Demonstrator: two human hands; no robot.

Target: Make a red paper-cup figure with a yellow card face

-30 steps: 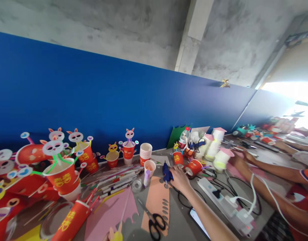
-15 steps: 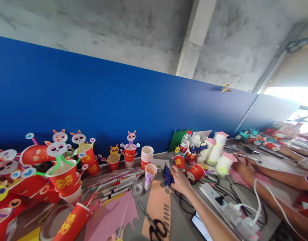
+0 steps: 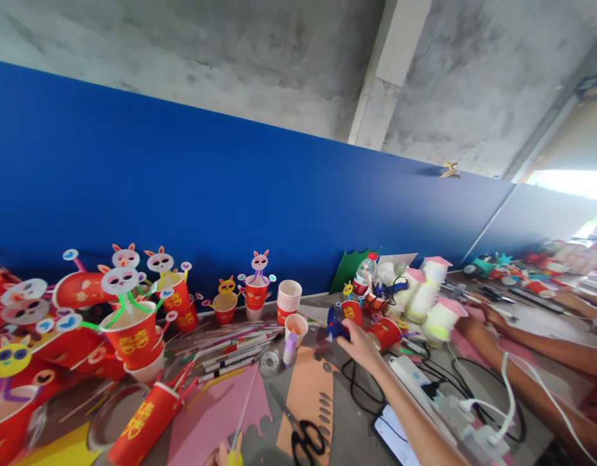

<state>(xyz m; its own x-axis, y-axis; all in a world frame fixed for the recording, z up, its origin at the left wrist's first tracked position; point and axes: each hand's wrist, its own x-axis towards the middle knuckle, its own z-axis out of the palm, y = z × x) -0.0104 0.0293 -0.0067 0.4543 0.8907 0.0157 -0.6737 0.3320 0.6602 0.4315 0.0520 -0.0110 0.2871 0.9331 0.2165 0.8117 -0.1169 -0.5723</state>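
Note:
My right hand (image 3: 360, 347) is reached out over the table, its fingers closed round a small blue glue gun (image 3: 334, 322). The gun is partly blurred and its black cord (image 3: 359, 382) loops below the hand. Only a sliver of my left hand (image 3: 212, 459) shows at the bottom edge, pinching a yellow paper rabbit cutout (image 3: 235, 457) with upright ears. Black-handled scissors (image 3: 305, 440) lie on an orange paper sheet (image 3: 301, 382) between the hands. A pink paper sheet (image 3: 215, 414) with a scalloped edge lies above my left hand.
Red paper cups with rabbit heads (image 3: 136, 333) crowd the left. Pens (image 3: 235, 362), a tape roll (image 3: 269, 364) and stacked cups (image 3: 289, 301) stand at mid-table. A phone (image 3: 395, 433), power strip (image 3: 419, 395) and cords lie at right, near another person's arms (image 3: 517, 388).
My right hand has lifted and turned the glue gun, whose nozzle pointed upward before. The rabbit cutout shows slightly more at the bottom edge. The whole view has shifted a little.

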